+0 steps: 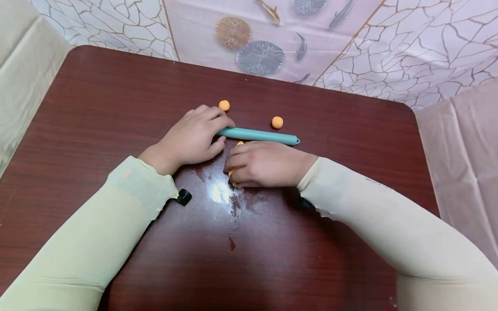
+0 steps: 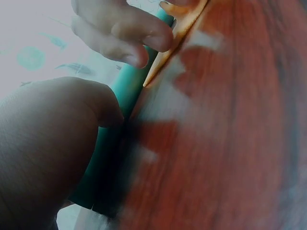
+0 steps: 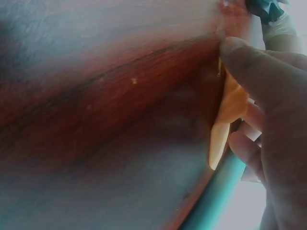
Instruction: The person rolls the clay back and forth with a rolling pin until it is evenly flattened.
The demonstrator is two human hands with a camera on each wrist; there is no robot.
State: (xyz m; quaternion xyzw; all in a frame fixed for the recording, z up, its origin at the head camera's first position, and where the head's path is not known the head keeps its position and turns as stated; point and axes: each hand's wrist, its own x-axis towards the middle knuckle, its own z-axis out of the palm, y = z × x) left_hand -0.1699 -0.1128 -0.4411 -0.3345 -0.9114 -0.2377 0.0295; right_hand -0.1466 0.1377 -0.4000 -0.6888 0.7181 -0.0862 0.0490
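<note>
A teal rolling pin (image 1: 260,135) lies across the middle of the table. My left hand (image 1: 194,136) holds its left end, fingers over the top and thumb (image 2: 103,105) along the near side. Just in front of the pin, my right hand (image 1: 266,164) pinches a flattened piece of orange dough (image 3: 232,103). In the head view that hand covers most of the dough, leaving only bits of its edge showing. The right wrist view shows the thumb (image 3: 235,48) at one end of the dough and fingertips against its other side.
Two orange dough balls lie beyond the pin: one ball (image 1: 224,106) by my left fingers, another ball (image 1: 277,122) farther right. Pale powdery smears (image 1: 245,205) mark the dark wooden table (image 1: 116,95) near my hands. A patterned cloth (image 1: 202,39) hangs behind the far edge.
</note>
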